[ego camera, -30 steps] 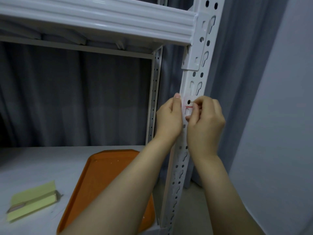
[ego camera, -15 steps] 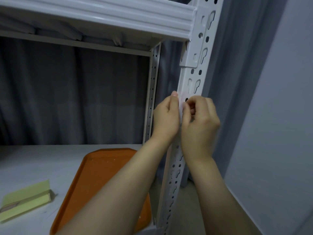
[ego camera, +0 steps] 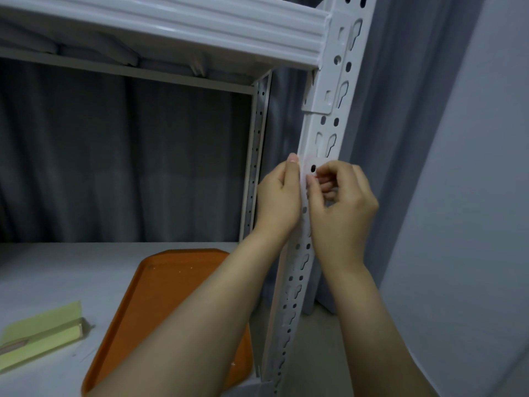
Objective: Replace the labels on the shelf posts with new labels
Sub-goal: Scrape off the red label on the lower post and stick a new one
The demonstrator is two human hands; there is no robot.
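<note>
1. The work is on the front right post (ego camera: 329, 133) of the shelf, just below the bracket where the upper beam (ego camera: 171, 24) hooks in.
2. A small pale label (ego camera: 310, 167) with a thin red line sits on the post face, between the two hands. One post hole shows through it.
3. The right hand (ego camera: 340, 202) has curled fingers and pinches the label's right edge at the red line.
4. The left hand (ego camera: 279, 196) has its thumb laid straight up along the label's left edge on the post. Its other fingers fold out of sight, so I cannot tell whether they grip anything.
5. Judgement: this one label is mid-handling. I cannot tell whether it is an old one being picked off or a new one being smoothed on.
6. No other label is in view on this post or on the rear post (ego camera: 256, 156).
7. An orange tray (ego camera: 160, 285) lies on the lower shelf (ego camera: 57, 267) with only specks in it. A yellow-green pad (ego camera: 40, 330) lies to its left, possibly the label stock.
8. Left to do: finish this label, then any other posts. How many is not shown.
</note>
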